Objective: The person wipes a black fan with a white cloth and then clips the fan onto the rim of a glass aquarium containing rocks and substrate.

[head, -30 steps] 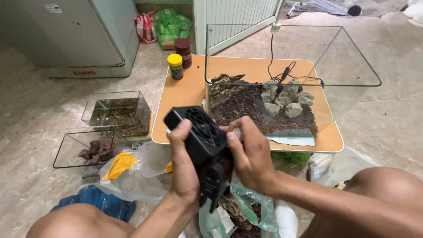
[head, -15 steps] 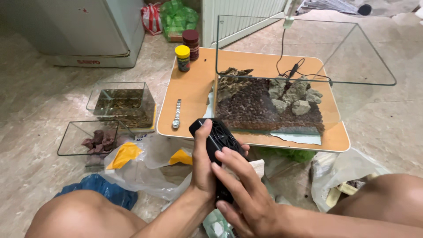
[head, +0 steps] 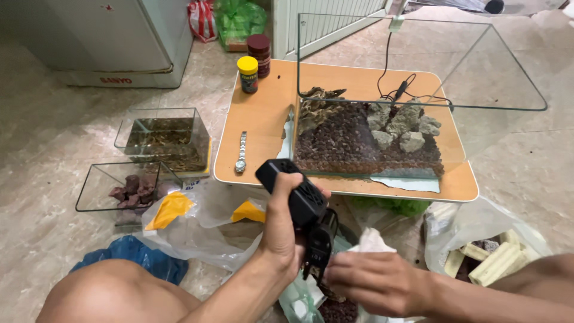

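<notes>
L hand point(head: 281, 230) grips black filter point(head: 297, 195).

The floor point(head: 48, 149) was pale marbled tile. A low orange-topped table point(head: 263, 119) stood on it. A white fridge point(head: 113, 36) stood at the far left, with a white slatted door point(head: 329, 15) behind the table. Light was soft and even.

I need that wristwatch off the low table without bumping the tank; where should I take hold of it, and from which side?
Take the wristwatch at the middle of its metal band, pinching across the narrow width from above. It lies flat and stretched lengthwise on the bare orange tabletop. Coming from the table's left edge looks safest, since the glass tank stands to its right.
</notes>
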